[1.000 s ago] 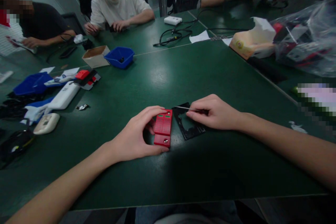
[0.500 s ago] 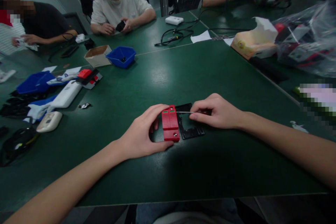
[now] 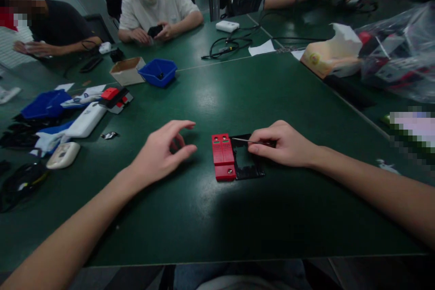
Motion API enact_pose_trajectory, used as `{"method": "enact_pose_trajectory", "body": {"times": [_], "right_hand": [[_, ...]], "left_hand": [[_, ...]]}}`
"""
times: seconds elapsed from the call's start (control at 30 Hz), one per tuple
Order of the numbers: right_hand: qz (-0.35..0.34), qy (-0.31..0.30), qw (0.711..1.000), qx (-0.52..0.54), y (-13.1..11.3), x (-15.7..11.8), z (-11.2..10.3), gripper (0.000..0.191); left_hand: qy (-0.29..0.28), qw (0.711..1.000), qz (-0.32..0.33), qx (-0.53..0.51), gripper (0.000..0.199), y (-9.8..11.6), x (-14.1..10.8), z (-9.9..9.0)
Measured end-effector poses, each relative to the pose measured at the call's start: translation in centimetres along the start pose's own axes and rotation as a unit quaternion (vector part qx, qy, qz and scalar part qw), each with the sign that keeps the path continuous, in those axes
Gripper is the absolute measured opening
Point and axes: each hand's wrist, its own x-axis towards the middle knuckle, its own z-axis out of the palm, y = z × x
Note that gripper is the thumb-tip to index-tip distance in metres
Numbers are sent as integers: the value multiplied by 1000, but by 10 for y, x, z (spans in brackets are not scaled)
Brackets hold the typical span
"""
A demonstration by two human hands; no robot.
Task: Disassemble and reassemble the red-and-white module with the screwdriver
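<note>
A red two-part surge protector module (image 3: pixel 223 153) with screws at its ends lies on the green table. Right beside it, on its right, is a flat black plastic frame (image 3: pixel 248 173) with an opening in its middle. My left hand (image 3: pixel 166 147) hovers to the left of the module, apart from it, fingers spread and holding nothing. My right hand (image 3: pixel 277 144) is closed around a thin screwdriver (image 3: pixel 240 139). Its metal shaft points left over the frame toward the module's upper right edge. Most of the handle is hidden in my fingers.
Left on the table lie a white box-shaped device (image 3: pixel 86 121), a beige rounded device (image 3: pixel 64 155) and a coiled cable (image 3: pixel 25 183). Farther back stand a blue bin (image 3: pixel 159 74) and a cardboard box (image 3: pixel 125 74). A plastic bag (image 3: pixel 401 54) lies at right. Other people sit across.
My left hand has let go of the red module and moved away to the left. The screwdriver's tip has shifted slightly up; my right hand has barely moved.
</note>
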Motion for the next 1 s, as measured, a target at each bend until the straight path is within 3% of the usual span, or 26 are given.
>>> {"method": "enact_pose_trajectory", "body": {"times": [0.1, 0.23, 0.33, 0.43, 0.53, 0.63, 0.73, 0.83, 1.0], "right_hand": [[2, -1, 1000, 0, 0, 0, 0, 31], [3, -3, 1000, 1, -1, 0, 0, 31], [5, -6, 1000, 5, -1, 0, 0, 31], [14, -9, 1000, 8, -1, 0, -1, 31], [22, -6, 1000, 6, -2, -1, 0, 30], [27, 5, 1000, 6, -3, -1, 1, 29], [47, 30, 998, 0, -4, 0, 2, 30], [91, 61, 994, -19, -2, 1, 2, 29], [151, 111, 979, -84, 4, 0, -2, 27]], "left_hand": [[55, 976, -93, 189, 47, -39, -1, -46], [181, 939, -181, 228, 46, -118, -15, -94], [187, 937, -193, 224, 47, -167, -26, -105], [161, 944, -180, 226, 48, -186, -30, -98], [133, 949, -168, 232, 39, -175, -22, -79], [74, 964, -132, 218, 23, -141, -7, -53], [26, 985, -36, 167, 24, -95, 7, -22], [15, 992, 65, 111, 25, -52, 12, 11], [-2, 988, 139, 61, 24, -14, 11, 41]]}}
